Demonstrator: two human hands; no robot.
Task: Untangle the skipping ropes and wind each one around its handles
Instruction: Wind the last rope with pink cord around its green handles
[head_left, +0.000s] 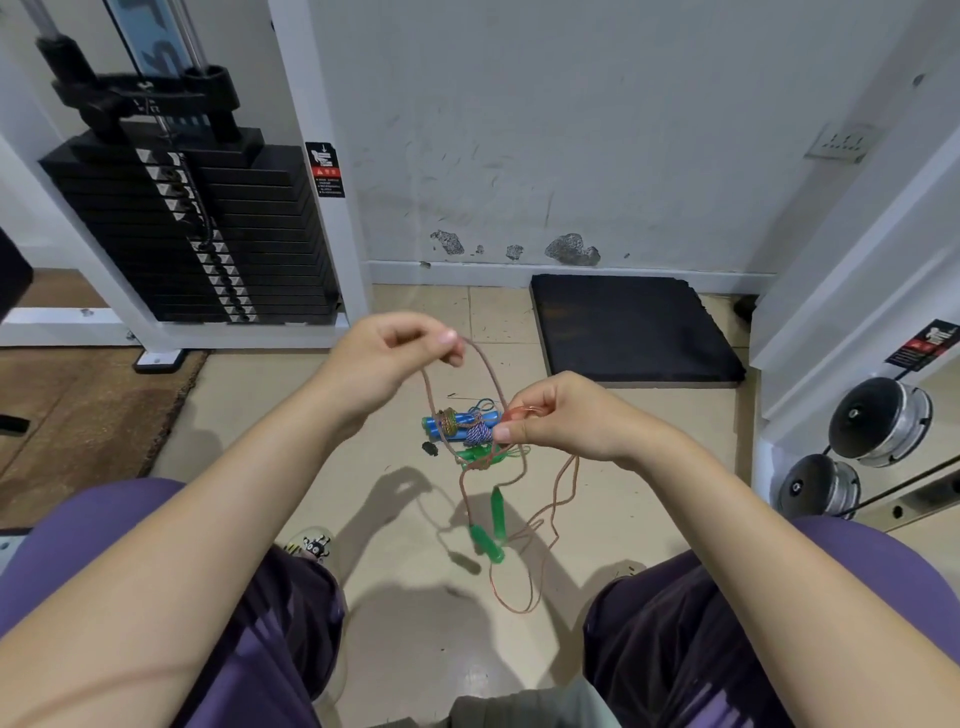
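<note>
A thin pinkish-brown skipping rope (485, 371) arches between my two hands and hangs down in loops toward the floor. My left hand (395, 353) pinches its top near the arch. My right hand (556, 415) pinches the rope lower, at a knotted part. Two green handles (491, 525) dangle from the rope below my hands. On the floor behind lies a bundle of blue handles (460, 426) wound with multicoloured rope, plus a loose green piece (480, 456).
A black weight stack (192, 228) in a white frame stands at the left. A black foam mat (634, 327) lies against the wall. Chrome dumbbells (878, 421) sit at the right. My knees frame the tiled floor (415, 639).
</note>
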